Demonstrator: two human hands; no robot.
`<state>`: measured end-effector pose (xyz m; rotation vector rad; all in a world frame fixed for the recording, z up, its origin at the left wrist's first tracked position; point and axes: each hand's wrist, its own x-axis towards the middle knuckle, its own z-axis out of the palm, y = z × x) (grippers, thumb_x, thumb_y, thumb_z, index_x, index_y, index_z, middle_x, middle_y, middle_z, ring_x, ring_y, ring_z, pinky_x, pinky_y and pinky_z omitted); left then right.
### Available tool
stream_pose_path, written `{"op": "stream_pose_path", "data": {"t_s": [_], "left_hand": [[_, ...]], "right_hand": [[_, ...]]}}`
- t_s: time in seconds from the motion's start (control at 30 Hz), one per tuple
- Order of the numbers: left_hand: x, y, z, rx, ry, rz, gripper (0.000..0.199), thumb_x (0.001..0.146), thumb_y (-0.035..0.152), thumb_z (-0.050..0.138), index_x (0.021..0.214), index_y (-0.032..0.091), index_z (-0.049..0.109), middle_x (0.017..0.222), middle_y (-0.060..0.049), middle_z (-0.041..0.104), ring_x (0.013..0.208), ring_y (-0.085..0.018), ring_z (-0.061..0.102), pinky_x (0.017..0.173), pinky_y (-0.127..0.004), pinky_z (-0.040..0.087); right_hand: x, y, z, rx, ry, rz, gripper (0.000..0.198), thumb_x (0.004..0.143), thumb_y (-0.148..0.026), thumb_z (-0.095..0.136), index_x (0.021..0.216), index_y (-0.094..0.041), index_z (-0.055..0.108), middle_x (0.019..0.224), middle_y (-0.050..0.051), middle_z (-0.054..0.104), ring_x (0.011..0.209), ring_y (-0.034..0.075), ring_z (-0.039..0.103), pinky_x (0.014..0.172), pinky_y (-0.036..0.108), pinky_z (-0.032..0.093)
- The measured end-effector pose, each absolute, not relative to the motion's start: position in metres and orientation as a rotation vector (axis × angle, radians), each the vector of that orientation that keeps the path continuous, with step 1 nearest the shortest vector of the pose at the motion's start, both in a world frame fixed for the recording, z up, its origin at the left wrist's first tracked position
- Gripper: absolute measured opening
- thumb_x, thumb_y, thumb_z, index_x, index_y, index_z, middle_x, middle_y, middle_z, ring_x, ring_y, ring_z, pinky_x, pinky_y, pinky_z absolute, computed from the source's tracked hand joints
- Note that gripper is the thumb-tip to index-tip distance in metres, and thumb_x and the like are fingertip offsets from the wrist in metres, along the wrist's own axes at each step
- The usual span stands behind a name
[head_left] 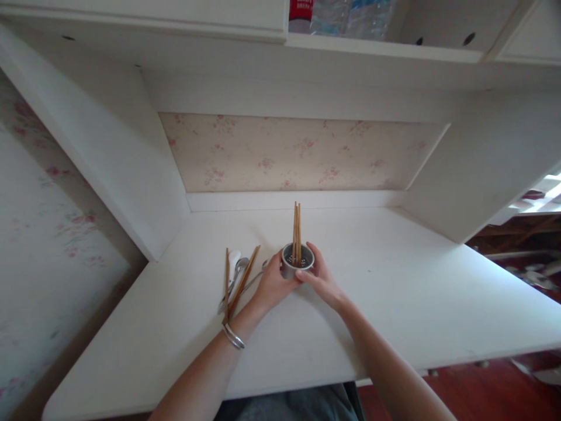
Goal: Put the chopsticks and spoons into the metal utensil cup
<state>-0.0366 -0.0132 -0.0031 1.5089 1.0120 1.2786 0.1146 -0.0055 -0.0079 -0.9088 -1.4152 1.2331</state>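
Note:
Both my hands are wrapped round a metal utensil holder point(290, 272) with small holes in its bottom. My left hand point(275, 279) grips its left side, and my right hand point(322, 275) grips its right side with the thumb at the front. A few wooden chopsticks point(297, 228) stand upright inside the holder. Left of my left hand, more chopsticks point(245, 278) lie on the white desk point(394, 292). Among them are a metal spoon point(241, 265) and a white spoon point(234, 257). My left forearm partly hides this pile.
A white shelf point(377, 52) with plastic bottles point(342, 17) hangs over the desk. White side panels point(114, 134) close off the left and right. The desk's front edge point(263, 392) is close to my body.

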Motion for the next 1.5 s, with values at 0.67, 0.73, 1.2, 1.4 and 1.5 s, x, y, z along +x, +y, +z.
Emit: {"op": "stream_pose_path", "data": {"t_s": [0.67,0.73,1.2,1.4,1.5], "left_hand": [[-0.207,0.005,0.011,1.951,1.966,0.058,0.038,0.082,0.05,0.044,0.079,0.019,0.065,0.08,-0.01,0.07,0.076,-0.023,0.064,0.064,-0.027,0.039],[-0.213,0.008,0.001,1.9,1.968,0.064,0.037,0.081,0.048,0.045,0.08,0.018,0.066,0.082,-0.012,0.071,0.077,-0.023,0.064,0.065,-0.027,0.039],[-0.205,0.002,0.041,1.664,1.885,0.44,0.029,0.075,0.042,0.043,0.067,0.017,0.056,0.059,-0.003,0.058,0.056,-0.017,0.055,0.05,-0.025,0.036],[-0.182,0.005,0.089,1.634,1.648,0.691,0.036,0.076,0.049,0.048,0.079,0.015,0.06,0.073,-0.003,0.062,0.061,-0.014,0.055,0.055,-0.025,0.042],[-0.156,0.011,0.109,1.632,1.526,0.853,0.037,0.078,0.049,0.05,0.085,0.014,0.061,0.079,-0.004,0.063,0.062,-0.013,0.055,0.056,-0.024,0.042]], "right_hand": [[0.115,-0.005,-0.012,-0.974,-1.536,1.032,0.067,0.069,-0.036,0.075,0.128,-0.024,0.045,0.126,0.009,0.058,0.114,0.026,0.055,0.098,0.046,0.043],[0.115,-0.006,-0.013,-0.967,-1.527,1.045,0.067,0.07,-0.036,0.075,0.128,-0.024,0.044,0.125,0.009,0.058,0.112,0.025,0.057,0.098,0.046,0.043],[0.116,-0.006,-0.018,-0.982,-1.514,1.077,0.069,0.07,-0.036,0.075,0.13,-0.024,0.043,0.127,0.009,0.057,0.113,0.026,0.056,0.097,0.046,0.045],[0.115,-0.007,-0.017,-0.973,-1.51,1.096,0.067,0.071,-0.035,0.075,0.129,-0.025,0.043,0.125,0.009,0.058,0.11,0.025,0.058,0.095,0.044,0.046],[0.115,-0.007,-0.017,-0.989,-1.512,1.078,0.067,0.07,-0.035,0.075,0.13,-0.025,0.044,0.127,0.009,0.057,0.113,0.025,0.056,0.096,0.045,0.045]]}}
